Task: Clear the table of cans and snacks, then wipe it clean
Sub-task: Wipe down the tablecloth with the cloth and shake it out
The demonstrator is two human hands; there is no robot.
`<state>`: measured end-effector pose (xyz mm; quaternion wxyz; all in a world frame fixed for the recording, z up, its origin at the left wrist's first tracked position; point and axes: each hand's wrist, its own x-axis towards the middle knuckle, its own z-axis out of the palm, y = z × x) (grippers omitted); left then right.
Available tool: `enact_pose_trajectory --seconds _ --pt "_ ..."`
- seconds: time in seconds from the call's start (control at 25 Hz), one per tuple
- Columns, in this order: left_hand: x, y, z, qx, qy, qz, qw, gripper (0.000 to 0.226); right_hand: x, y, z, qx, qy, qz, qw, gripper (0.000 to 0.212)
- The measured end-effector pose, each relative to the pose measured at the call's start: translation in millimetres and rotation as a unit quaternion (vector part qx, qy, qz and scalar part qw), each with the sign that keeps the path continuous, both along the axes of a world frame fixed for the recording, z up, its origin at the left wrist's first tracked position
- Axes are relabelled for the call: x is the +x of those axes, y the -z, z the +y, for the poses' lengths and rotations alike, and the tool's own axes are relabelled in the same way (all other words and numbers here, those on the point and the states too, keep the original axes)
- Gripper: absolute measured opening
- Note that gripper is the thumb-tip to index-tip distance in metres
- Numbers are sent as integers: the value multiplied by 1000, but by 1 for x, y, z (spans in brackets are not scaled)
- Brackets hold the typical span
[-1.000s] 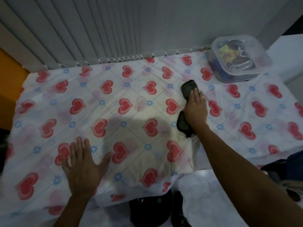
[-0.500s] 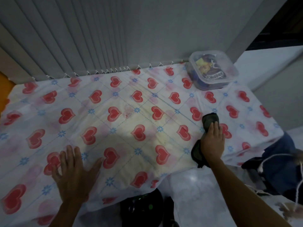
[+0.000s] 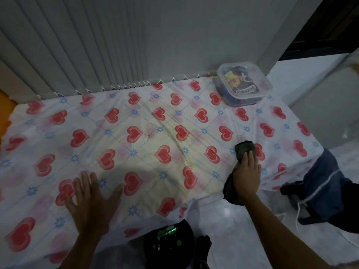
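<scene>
Wiping is in hand: the right hand (image 3: 246, 175), fingers straight and together, presses a dark rag (image 3: 245, 150) onto the tablecloth (image 3: 136, 117) at near right, the left hand (image 3: 91, 199) lies spread at near left, and the next stroke likely calls for steady pressure leftward.

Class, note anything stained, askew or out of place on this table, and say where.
The heart-print tablecloth has a yellowish stain and bunched creases across its middle. A lidded plastic box of snacks sits on the far right corner. The dark rag under the right hand droops off the near edge.
</scene>
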<state>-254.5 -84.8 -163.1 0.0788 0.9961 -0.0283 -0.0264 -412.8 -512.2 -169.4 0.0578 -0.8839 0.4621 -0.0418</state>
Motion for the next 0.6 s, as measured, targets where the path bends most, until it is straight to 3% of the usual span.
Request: enact_pose_trajectory --seconds 0.28,0.6 --pt "10 -8 7 5 -1 46 999 119 -8 -35 -31 63 -41 3 997 44" --pt "13 2 13 18 16 53 998 123 -5 -38 -61 46 -59 6 997 53"
